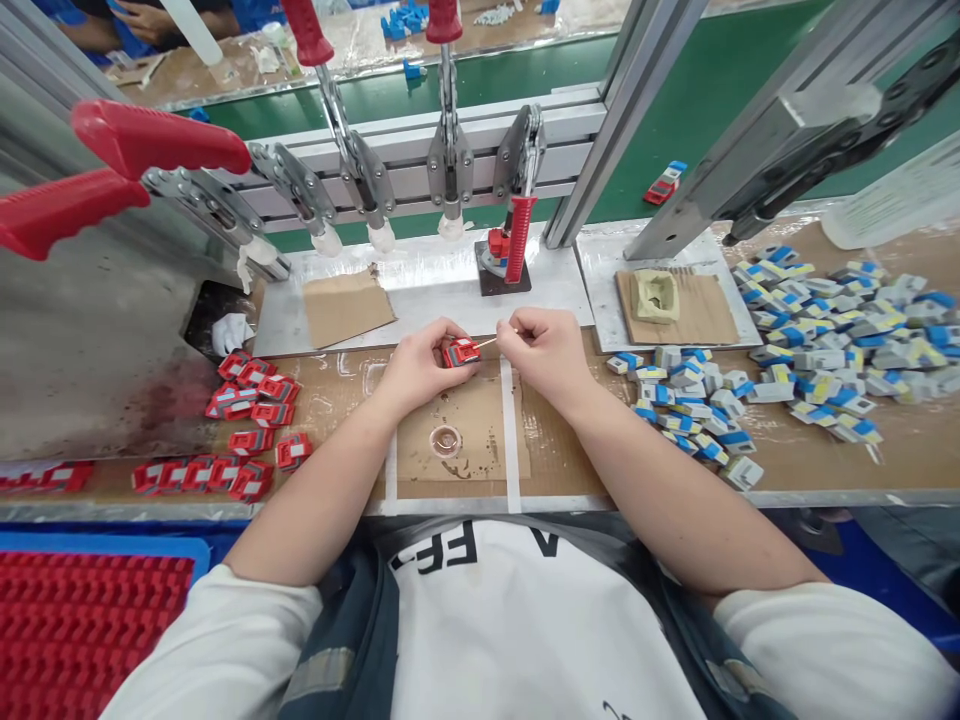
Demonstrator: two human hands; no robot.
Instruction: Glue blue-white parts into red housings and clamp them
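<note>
My left hand is closed on a small red and grey part, just above the front of the metal base plate. My right hand pinches a thin pale stick, whose far end meets the red part. Below them, a small round dish with a little liquid rests on a taped piece of cardboard with dark spots. Red parts lie in a group to the left of my hands. Grey, blue and yellow parts are piled on the right.
Toggle clamps with red handles stand behind and to the left. A red part sits in a black fixture. Aluminium posts rise behind. A full red tray is at lower left. Another person's hand shows at top left.
</note>
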